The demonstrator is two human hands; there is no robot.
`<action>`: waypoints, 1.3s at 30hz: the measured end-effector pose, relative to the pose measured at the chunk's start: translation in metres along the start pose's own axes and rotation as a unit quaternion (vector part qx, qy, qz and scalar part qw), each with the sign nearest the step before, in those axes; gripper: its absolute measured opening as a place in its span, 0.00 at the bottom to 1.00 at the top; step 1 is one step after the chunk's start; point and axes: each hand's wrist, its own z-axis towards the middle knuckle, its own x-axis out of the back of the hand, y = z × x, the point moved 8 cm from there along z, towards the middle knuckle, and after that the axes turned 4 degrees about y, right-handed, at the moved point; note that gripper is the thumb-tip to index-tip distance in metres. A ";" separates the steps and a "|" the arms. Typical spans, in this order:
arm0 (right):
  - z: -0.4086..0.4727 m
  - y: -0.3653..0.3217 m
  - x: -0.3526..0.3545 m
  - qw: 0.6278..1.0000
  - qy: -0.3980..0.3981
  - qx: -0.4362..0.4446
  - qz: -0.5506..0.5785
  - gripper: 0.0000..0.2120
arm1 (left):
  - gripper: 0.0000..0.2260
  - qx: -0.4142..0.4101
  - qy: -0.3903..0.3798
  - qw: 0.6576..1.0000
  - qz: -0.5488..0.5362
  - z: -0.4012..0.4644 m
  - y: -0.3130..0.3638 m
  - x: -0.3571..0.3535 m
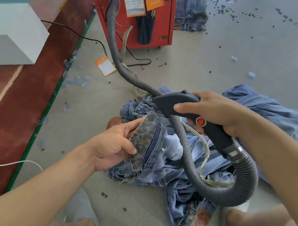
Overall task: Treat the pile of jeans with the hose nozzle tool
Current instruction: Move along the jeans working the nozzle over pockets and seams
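A pile of blue jeans [182, 180] lies on the grey floor in front of me. My left hand [114, 146] grips a folded waistband [144, 142] with a leopard-print lining, lifted off the pile. My right hand [212, 112] holds the black nozzle tool [177, 103] by its handle, with a red button [200, 121] showing beside my fingers. The nozzle tip points left, just above the jeans near the waistband. A grey ribbed hose [239, 184] loops from the handle's rear under my right arm and over the pile.
The hose runs back to a red machine [135, 5] at the top centre, with black cables around it. More jeans [275, 113] lie at the right and behind the machine [191, 4]. A white box [8, 34] sits left. Dark scraps litter the floor. My feet are at the bottom.
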 end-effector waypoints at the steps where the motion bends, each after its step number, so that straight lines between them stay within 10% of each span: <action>1: -0.002 -0.001 0.004 1.000 -0.011 0.001 -0.005 0.07 | 0.42 -0.006 -0.005 1.000 -0.004 0.000 0.002 -0.001; 6: -0.020 -0.006 -0.009 0.987 -0.129 0.008 -0.101 0.07 | 0.43 -0.023 0.007 0.999 -0.032 0.000 0.011 0.003; 10: -0.010 -0.004 -0.013 0.998 -0.028 0.007 -0.062 0.09 | 0.41 -0.018 0.036 0.999 0.003 0.002 0.011 0.005; 14: -0.012 -0.009 -0.003 0.998 0.002 0.014 -0.057 0.08 | 0.16 0.014 0.098 0.993 0.056 0.003 0.008 0.005; 20: -0.024 -0.015 -0.002 0.995 -0.039 0.033 -0.087 0.06 | 0.07 -0.040 0.278 0.953 0.115 0.009 0.019 0.033; 28: -0.030 -0.011 -0.014 0.993 -0.051 0.009 -0.109 0.08 | 0.05 -0.059 0.210 0.974 0.061 0.010 0.019 0.018; 34: -0.014 -0.016 -0.001 0.993 0.106 0.016 -0.049 0.08 | 0.05 -0.048 0.153 0.986 0.041 0.010 0.011 0.001; 39: -0.030 -0.016 -0.007 0.991 -0.045 0.014 -0.124 0.07 | 0.07 -0.061 0.161 0.985 0.018 0.010 0.019 0.008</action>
